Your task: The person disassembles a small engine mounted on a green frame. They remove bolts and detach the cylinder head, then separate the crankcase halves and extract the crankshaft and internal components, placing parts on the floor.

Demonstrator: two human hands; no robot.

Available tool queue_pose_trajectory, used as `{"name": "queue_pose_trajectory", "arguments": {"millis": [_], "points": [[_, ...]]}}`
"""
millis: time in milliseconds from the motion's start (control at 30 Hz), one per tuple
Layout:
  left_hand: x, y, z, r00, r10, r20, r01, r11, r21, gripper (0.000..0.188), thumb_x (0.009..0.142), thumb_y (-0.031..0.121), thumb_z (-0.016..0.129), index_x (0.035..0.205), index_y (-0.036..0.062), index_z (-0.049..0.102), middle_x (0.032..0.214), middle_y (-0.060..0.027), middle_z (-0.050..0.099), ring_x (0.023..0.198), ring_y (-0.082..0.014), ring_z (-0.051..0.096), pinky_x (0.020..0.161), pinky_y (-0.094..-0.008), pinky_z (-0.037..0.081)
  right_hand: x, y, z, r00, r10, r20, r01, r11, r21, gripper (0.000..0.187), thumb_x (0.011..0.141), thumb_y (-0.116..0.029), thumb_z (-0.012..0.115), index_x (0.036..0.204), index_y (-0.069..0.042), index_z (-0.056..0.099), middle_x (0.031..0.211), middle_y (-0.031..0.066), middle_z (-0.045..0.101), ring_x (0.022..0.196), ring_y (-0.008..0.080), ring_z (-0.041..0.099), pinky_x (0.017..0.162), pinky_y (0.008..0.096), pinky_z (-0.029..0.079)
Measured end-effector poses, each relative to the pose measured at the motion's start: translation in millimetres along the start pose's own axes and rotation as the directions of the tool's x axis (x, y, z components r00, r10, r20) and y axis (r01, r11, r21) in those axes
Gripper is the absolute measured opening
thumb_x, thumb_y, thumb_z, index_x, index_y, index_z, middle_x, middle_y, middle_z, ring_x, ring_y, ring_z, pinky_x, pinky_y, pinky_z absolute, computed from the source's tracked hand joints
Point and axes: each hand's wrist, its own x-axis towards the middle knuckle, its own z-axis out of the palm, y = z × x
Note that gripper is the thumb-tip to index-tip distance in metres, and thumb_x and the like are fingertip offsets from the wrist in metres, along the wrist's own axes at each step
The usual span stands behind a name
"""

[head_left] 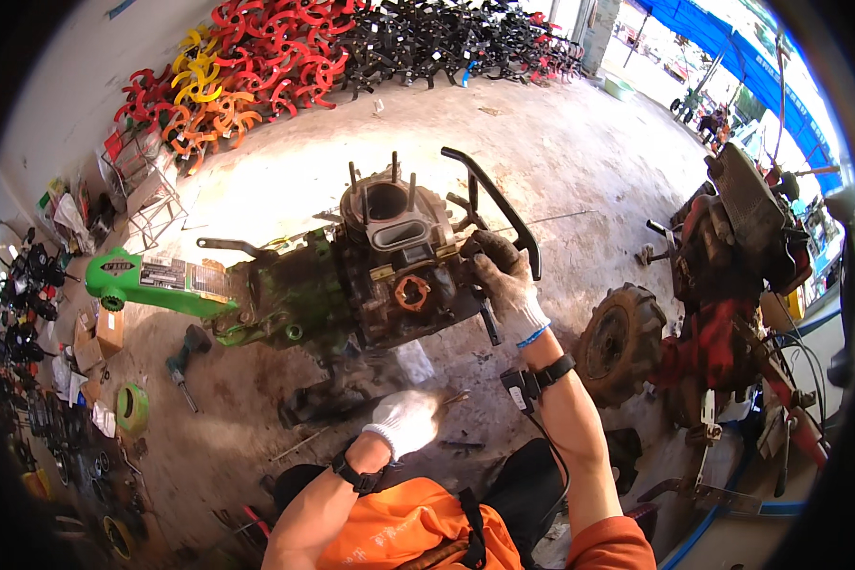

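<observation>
In front of me stands a dirty engine block (404,275) with an open round cylinder bore and upright studs on top. It joins a green housing (304,294), from which a bright green arm (161,280) reaches left. My right hand (508,280), in a soiled white glove, is closed at the block's right side, beside a curved black bar (503,204); what its fingers grip is hidden. My left hand (407,423), in a cleaner white glove, is closed low in front of the block. A thin object, too blurred to name, sticks out from its fingers.
A red machine with a lugged tyre (620,344) stands on the right. Red, yellow and black curved tiller blades (285,52) are heaped along the far wall. On the floor to the left lie a cordless drill (188,361), a cardboard box (100,337) and a green ring (132,408).
</observation>
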Motion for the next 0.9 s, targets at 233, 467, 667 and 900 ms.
{"name": "queue_pose_trajectory", "arguments": {"millis": [233,467,667,900], "points": [[6.8,-13.8,14.0,0.996,0.083,-0.036,-0.082,0.996,0.038,0.027,0.108,0.029,0.058,0.127,0.0134,0.070,0.104,-0.0187,0.080,0.093,-0.0446,0.077,0.080,-0.0579,0.061,-7.4,-23.8,13.8,0.998,-0.067,-0.015,0.065,0.995,-0.081,0.031,0.106,0.003,0.070,0.136,-0.002,0.065,0.121,0.0102,0.075,0.102,0.0221,0.076,0.093,0.0367,0.065],[3.4,2.1,-1.8,0.996,-0.078,0.049,0.078,0.997,-0.010,0.026,0.111,0.035,0.056,0.120,0.0130,0.068,0.108,-0.0186,0.079,0.105,-0.0439,0.075,0.091,-0.0594,0.059,-27.0,-46.4,64.0,0.996,0.091,-0.023,-0.094,0.973,-0.211,0.017,0.106,-0.013,0.078,0.119,-0.008,0.067,0.099,0.0026,0.073,0.082,0.0113,0.063,0.071,0.0253,0.054],[2.6,8.1,-6.9,0.998,-0.063,0.014,0.063,0.998,-0.007,0.030,0.111,0.036,0.055,0.121,0.0113,0.068,0.107,-0.0189,0.080,0.101,-0.0430,0.077,0.086,-0.0574,0.061,-25.9,-58.9,106.2,0.963,-0.223,0.149,0.207,0.268,-0.941,0.050,0.091,-0.044,0.090,0.115,-0.004,0.074,0.096,0.0154,0.080,0.082,0.0281,0.077,0.074,0.0419,0.061],[4.6,0.4,5.0,0.991,0.043,-0.129,-0.047,0.999,-0.023,0.028,0.110,0.033,0.056,0.122,0.0109,0.069,0.102,-0.0179,0.081,0.096,-0.0411,0.078,0.082,-0.0554,0.062,-13.7,-73.9,132.9,0.989,-0.108,0.098,0.103,0.042,-0.994,0.063,0.087,-0.059,0.086,0.115,-0.003,0.077,0.092,0.0204,0.080,0.087,0.0363,0.080,0.077,0.0467,0.062]]}}
